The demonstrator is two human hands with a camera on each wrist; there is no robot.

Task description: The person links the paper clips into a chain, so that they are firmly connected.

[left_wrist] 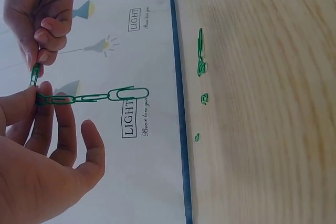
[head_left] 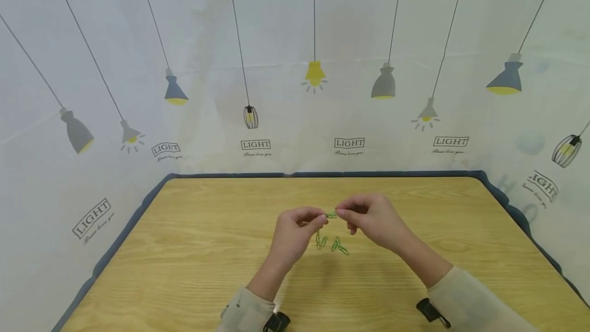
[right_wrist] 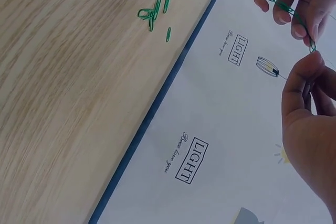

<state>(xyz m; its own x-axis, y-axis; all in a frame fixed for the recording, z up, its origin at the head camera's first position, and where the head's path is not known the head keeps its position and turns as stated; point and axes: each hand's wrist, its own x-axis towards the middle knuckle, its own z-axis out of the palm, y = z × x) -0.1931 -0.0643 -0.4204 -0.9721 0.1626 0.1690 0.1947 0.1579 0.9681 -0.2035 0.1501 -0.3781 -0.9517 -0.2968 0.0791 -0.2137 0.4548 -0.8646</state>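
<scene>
Between thumb and fingertips my left hand (head_left: pixel 292 229) pinches a chain of linked green paper clips (left_wrist: pixel 94 98). Several clips of it dangle below the fingers, as the left wrist view shows. My right hand (head_left: pixel 375 219) pinches the far end of a green paper clip (left_wrist: pixel 35 74) that reaches across from the left fingertips. Both hands are held close together above the table. Fingers partly cover this clip, so whether it is linked to the chain is hard to tell. Beneath the hands, several loose green paper clips (right_wrist: pixel 152 14) lie on the wood.
The wooden table (head_left: pixel 193 250) has a dark blue edge (head_left: pixel 295 174) along its back and sides. A pale curtain (head_left: pixel 286 24) printed with hanging lamps surrounds it. Dark straps or clips (head_left: pixel 276 322) sit at the sleeve cuffs.
</scene>
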